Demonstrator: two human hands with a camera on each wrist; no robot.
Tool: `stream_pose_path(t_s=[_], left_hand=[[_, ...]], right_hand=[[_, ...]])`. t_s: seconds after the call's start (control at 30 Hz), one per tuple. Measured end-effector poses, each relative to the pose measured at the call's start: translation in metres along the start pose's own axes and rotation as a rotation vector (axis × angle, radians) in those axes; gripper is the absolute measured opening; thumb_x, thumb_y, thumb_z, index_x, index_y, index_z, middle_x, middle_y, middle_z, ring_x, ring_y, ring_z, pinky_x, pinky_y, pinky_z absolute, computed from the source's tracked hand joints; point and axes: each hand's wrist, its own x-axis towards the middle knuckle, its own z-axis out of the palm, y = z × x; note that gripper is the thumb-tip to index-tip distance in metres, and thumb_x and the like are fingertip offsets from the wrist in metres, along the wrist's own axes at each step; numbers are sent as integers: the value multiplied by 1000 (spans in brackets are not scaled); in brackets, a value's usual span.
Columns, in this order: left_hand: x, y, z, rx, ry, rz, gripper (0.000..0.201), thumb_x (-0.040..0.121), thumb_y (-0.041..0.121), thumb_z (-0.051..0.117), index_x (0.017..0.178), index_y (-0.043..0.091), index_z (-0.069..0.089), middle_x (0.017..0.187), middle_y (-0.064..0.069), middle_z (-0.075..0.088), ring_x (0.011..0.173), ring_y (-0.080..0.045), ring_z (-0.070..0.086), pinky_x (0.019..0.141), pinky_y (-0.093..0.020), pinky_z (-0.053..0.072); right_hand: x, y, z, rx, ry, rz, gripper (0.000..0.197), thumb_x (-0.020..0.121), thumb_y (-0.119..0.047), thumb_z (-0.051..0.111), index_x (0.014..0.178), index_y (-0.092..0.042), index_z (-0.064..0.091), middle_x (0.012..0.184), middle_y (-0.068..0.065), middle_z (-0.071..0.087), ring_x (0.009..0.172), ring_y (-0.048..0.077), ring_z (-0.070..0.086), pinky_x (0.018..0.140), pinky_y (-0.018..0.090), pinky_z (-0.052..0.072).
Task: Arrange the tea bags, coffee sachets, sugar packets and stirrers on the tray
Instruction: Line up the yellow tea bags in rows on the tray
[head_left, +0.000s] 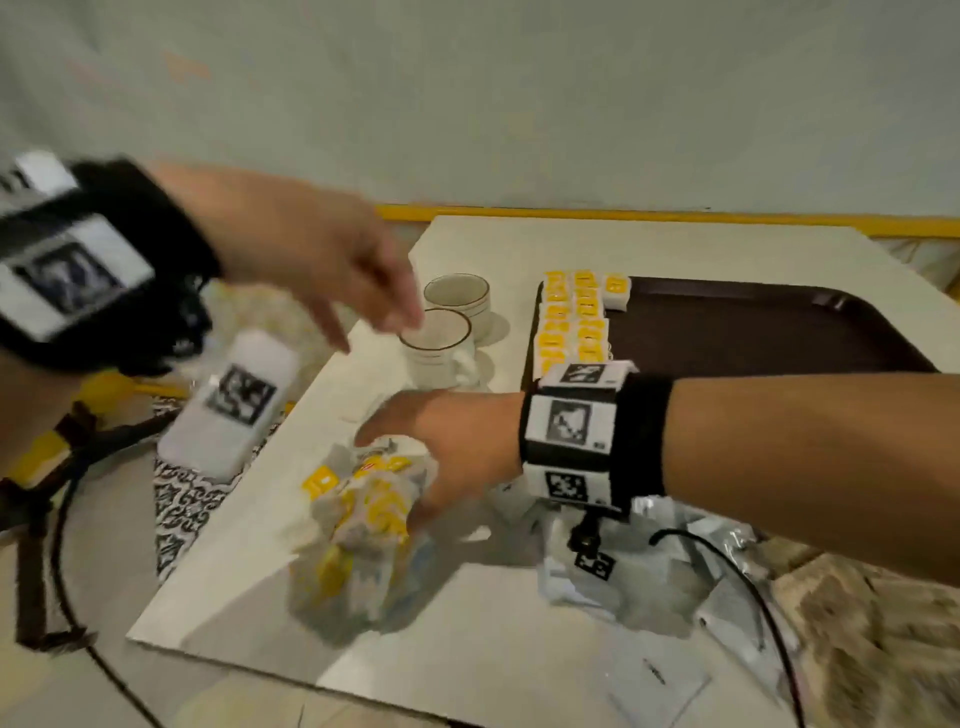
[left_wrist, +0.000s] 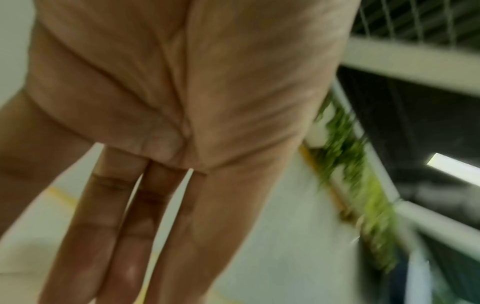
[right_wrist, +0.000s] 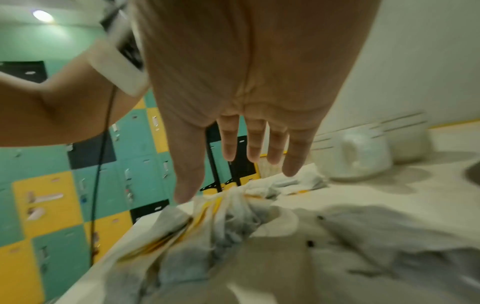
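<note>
Looking down, I see the table (head_left: 467, 623) carrying the dark tray (head_left: 727, 332) at its far right corner, yellow tea bags (head_left: 571, 322) lined along the tray's left edge. My right hand (head_left: 457, 441), fingers spread loose, rests over the tea bag pile (head_left: 358, 525) near the table's left edge; my left hand (head_left: 306, 249) hovers relaxed above two cups (head_left: 441, 343).

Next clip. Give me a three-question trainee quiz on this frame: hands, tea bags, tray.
1. True or false: the left hand holds a tea bag.
2. Where do the arranged tea bags sit on the tray: A its left edge, B its middle, C its right edge?
3. What is under the right hand?

Key: 1 false, it is in the air with straight fingers; 2 A; 3 the loose pile of tea bags.
</note>
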Motion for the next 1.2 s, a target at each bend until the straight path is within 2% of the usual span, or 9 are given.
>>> stream_pose_path(t_s=[0.13, 0.3, 0.47, 0.7, 0.9, 0.97, 1.07, 1.13, 1.2], left_hand=[[-13, -74, 35, 200, -182, -235, 18, 78, 17, 76, 92, 26, 69, 97, -1, 65, 77, -13, 64, 73, -31, 59], [-12, -110, 74, 152, -292, -217, 38, 73, 21, 82, 103, 29, 60, 109, -1, 58, 84, -16, 60, 60, -21, 52], [-6, -112, 98, 147, -206, -199, 55, 70, 23, 83, 110, 25, 46, 107, -5, 55, 63, -14, 55, 54, -20, 49], [0, -117, 99, -34, -163, -181, 27, 80, 6, 73, 95, 14, 52, 79, -5, 55, 45, -7, 54, 53, -22, 50], [-6, -113, 87, -79, -94, -99, 18, 84, 14, 69, 98, 23, 63, 74, 1, 56, 57, -5, 55, 63, -24, 54], [-10, -110, 85, -29, -105, -83, 14, 85, 20, 69, 95, 28, 65, 84, 1, 57, 61, -3, 54, 64, -22, 52], [-12, -97, 87, 53, 33, -23, 16, 82, 37, 71, 96, 33, 65, 92, 6, 58, 74, -7, 56, 69, -22, 47], [-9, -82, 94, -217, 113, -5, 28, 80, 43, 68, 97, 21, 67, 88, 2, 63, 74, -9, 57, 65, -22, 48], [-7, -63, 101, -600, 59, -35, 41, 76, 46, 62, 95, 9, 66, 86, -5, 64, 74, -15, 58, 61, -23, 50]], right_hand=[[23, -20, 19, -183, -124, -60, 90, 72, -37, 81, 145, -20, 32, 142, 8, 40, 130, 23, 37, 104, 30, 34], [23, -16, 26, -178, -134, 3, 54, 75, -31, 78, 122, -18, 55, 123, 8, 48, 113, 21, 44, 90, 29, 40], [17, -1, 18, -141, -131, 87, 51, 78, -25, 76, 123, -17, 52, 119, 7, 50, 89, 12, 37, 61, 22, 24], [15, 10, 13, -41, -98, 166, 33, 82, -19, 71, 113, -16, 59, 107, 1, 52, 92, 13, 46, 69, 24, 33], [-1, 27, -7, 162, 53, 275, 24, 79, -19, 74, 99, -22, 63, 113, 1, 59, 103, 19, 57, 87, 35, 50], [-9, 33, -13, 313, 108, 326, 20, 79, -16, 75, 91, -25, 62, 111, 2, 58, 96, 12, 62, 76, 31, 55], [-24, 39, -20, 706, 228, 374, 20, 80, -3, 73, 92, -15, 61, 97, 4, 60, 59, 1, 61, 48, 17, 49], [-33, 43, -24, 958, 302, 383, 20, 81, 3, 69, 93, -11, 60, 94, 7, 62, 59, 6, 63, 49, 19, 51], [-37, 43, -24, 1112, 332, 384, 22, 81, 5, 67, 94, -10, 58, 93, 7, 63, 63, 11, 67, 51, 22, 53]])
